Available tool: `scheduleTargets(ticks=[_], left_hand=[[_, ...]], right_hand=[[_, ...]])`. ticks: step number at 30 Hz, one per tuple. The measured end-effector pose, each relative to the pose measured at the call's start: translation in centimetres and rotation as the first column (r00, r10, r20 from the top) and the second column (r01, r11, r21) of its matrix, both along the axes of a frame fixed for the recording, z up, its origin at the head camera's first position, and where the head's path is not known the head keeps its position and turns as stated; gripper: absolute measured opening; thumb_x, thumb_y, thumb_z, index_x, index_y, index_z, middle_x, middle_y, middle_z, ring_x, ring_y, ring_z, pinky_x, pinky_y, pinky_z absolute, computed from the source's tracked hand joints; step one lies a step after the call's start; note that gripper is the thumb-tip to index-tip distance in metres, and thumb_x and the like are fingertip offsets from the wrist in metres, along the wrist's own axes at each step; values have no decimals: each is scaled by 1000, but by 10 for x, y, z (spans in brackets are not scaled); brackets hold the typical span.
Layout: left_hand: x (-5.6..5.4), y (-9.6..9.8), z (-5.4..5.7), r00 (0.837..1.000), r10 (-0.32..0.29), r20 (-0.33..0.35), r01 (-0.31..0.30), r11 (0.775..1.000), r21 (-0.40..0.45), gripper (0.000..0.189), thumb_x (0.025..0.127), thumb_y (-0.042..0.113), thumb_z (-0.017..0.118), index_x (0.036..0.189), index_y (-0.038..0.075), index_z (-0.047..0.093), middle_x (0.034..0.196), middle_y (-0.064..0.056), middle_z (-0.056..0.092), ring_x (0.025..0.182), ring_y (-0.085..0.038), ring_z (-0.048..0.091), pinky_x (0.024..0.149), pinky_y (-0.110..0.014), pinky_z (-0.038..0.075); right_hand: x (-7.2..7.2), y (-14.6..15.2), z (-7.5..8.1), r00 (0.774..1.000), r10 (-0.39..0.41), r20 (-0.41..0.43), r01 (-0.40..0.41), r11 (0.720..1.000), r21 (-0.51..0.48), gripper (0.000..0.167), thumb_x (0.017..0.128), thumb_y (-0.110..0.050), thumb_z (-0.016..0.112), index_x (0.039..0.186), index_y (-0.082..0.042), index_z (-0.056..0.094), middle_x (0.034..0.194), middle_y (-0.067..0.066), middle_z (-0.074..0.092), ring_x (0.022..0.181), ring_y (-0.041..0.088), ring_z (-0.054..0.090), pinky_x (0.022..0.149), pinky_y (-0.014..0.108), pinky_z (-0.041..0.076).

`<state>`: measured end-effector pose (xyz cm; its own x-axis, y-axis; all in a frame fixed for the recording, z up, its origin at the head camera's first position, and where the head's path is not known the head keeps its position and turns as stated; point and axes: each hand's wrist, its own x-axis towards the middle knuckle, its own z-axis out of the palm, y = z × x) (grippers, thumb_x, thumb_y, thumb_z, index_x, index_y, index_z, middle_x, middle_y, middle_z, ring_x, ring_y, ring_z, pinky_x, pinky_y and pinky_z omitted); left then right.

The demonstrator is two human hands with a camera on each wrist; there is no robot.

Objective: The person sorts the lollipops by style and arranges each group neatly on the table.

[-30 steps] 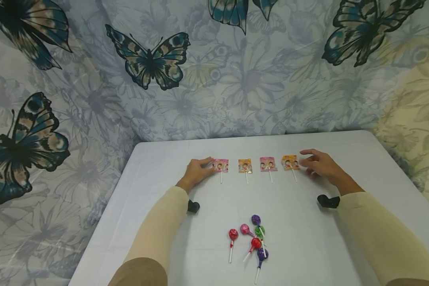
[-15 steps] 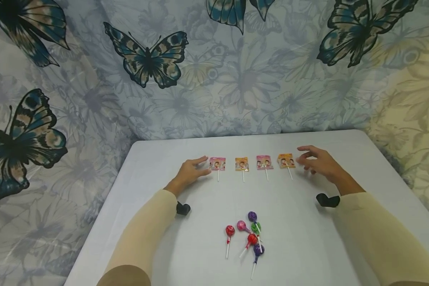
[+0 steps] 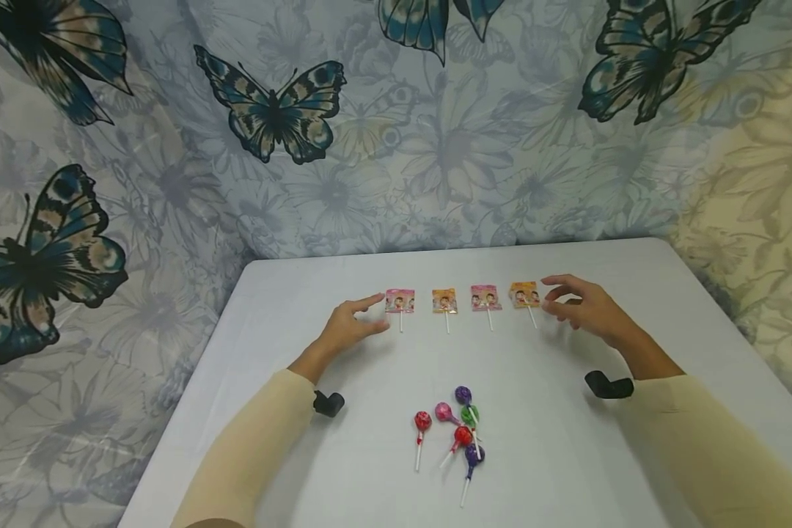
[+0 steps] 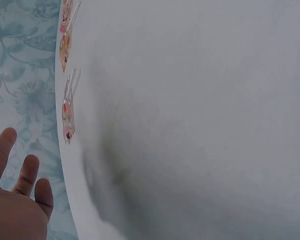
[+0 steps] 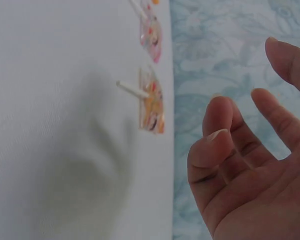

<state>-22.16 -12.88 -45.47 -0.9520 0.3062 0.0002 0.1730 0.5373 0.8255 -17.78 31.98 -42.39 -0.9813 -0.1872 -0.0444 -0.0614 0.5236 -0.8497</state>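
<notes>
Four flat wrapped lollipops lie in a row near the table's far edge, sticks toward me: a pink one (image 3: 400,301) at the left, an orange one (image 3: 445,301), another pink one (image 3: 485,297) and an orange one (image 3: 524,295) at the right. My left hand (image 3: 348,325) is beside the leftmost pink lollipop, thumb and fingers spread apart, holding nothing. By the rightmost orange lollipop, my right hand (image 3: 584,308) hovers with loosely bent fingers and an empty palm. In the right wrist view that orange lollipop (image 5: 152,107) lies apart from the hand (image 5: 255,160).
Nearer to me on the white table (image 3: 541,455) lies a loose group of round lollipops: a red one (image 3: 422,421) to the left, then pink (image 3: 444,412), green (image 3: 469,416), red (image 3: 463,435) and purple (image 3: 474,455) ones close together. A butterfly-patterned cloth (image 3: 435,183) stands behind the table.
My left hand has let go of the leftmost pink lollipop and drawn back slightly to the left. The right hand stays beside the rightmost orange one. The view has shifted a little.
</notes>
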Motion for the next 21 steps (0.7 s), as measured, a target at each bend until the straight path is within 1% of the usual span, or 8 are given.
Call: scheduleTargets(ticks=[3, 6, 8, 12, 16, 19, 21], left_hand=[[10, 0, 1, 1000, -20, -11, 20, 1000, 11, 60, 81, 27, 80, 137, 21, 57, 140, 0, 51, 126, -31, 43, 100, -55, 34], [22, 2, 4, 999, -41, -24, 41, 999, 32, 61, 80, 27, 81, 137, 25, 57, 139, 4, 52, 124, -26, 44, 100, -52, 35], [29, 4, 5, 997, -59, -42, 62, 997, 49, 61, 80, 27, 81, 136, 26, 58, 138, 5, 52, 121, -22, 45, 99, -50, 35], [42, 9, 8, 989, -117, -95, 123, 990, 69, 63, 79, 26, 82, 137, 21, 57, 137, 10, 53, 118, -19, 46, 96, -50, 37], [52, 12, 6, 980, -152, -131, 162, 984, 71, 63, 79, 29, 82, 136, 22, 58, 135, 14, 54, 117, -15, 47, 95, -51, 38], [59, 14, 2, 974, -175, -148, 187, 980, 72, 63, 78, 30, 82, 136, 22, 59, 135, 15, 53, 116, -14, 47, 94, -52, 39], [63, 15, 0, 971, -187, -152, 200, 977, 75, 63, 78, 30, 82, 136, 22, 58, 136, 14, 52, 116, -15, 47, 93, -52, 39]], right_hand=[[8, -8, 5, 1000, 22, -16, -22, 1000, 9, 54, 93, -30, 66, 138, -8, 46, 116, 19, 55, 87, 40, 61, 56, 35, 47], [17, -16, 9, 999, 37, -31, -37, 999, 18, 54, 93, -29, 67, 138, -9, 47, 117, 19, 55, 85, 34, 60, 56, 35, 46], [21, -22, 11, 997, 58, -47, -57, 998, 20, 54, 93, -28, 67, 138, -8, 47, 118, 20, 55, 83, 30, 59, 55, 35, 46], [31, -34, 11, 990, 105, -96, -104, 994, 15, 51, 92, -24, 68, 137, -8, 49, 116, 19, 54, 82, 27, 58, 54, 34, 46], [38, -46, 9, 977, 141, -159, -141, 990, 12, 50, 91, -20, 70, 136, -7, 52, 114, 14, 57, 86, 27, 58, 64, 33, 49], [44, -54, 7, 971, 158, -179, -159, 987, 11, 49, 90, -17, 71, 134, -6, 54, 112, 11, 59, 85, 26, 59, 69, 32, 49], [47, -60, 6, 971, 164, -175, -164, 986, 17, 48, 89, -16, 71, 133, -7, 55, 112, 11, 59, 82, 24, 59, 67, 32, 49]])
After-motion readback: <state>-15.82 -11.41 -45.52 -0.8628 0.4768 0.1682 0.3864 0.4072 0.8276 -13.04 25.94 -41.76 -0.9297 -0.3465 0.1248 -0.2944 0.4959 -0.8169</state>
